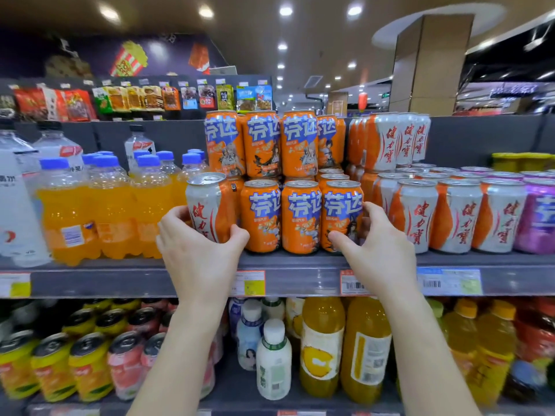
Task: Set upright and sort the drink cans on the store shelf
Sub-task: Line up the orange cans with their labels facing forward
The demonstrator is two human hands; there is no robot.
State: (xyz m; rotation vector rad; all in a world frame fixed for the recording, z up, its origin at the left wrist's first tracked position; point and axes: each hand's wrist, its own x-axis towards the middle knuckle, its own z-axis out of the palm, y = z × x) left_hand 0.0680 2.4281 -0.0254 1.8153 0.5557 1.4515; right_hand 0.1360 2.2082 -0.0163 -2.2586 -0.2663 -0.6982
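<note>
Head view: our left hand (198, 253) grips a slightly tilted white can (204, 205) at the front edge of the shelf (285, 280); our right hand (378, 247) grips an orange can (341, 211), with two more orange cans (261, 214) standing between.

Bright light from round ceiling lamps (285, 11), soft blur throughout, wide-angle bending at edges.

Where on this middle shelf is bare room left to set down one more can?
Only the narrow front strip of the shelf, before the orange cans and the white cans at the right. Above those white cans the air is free to reach through. At the left, bottles crowd everything.
</note>
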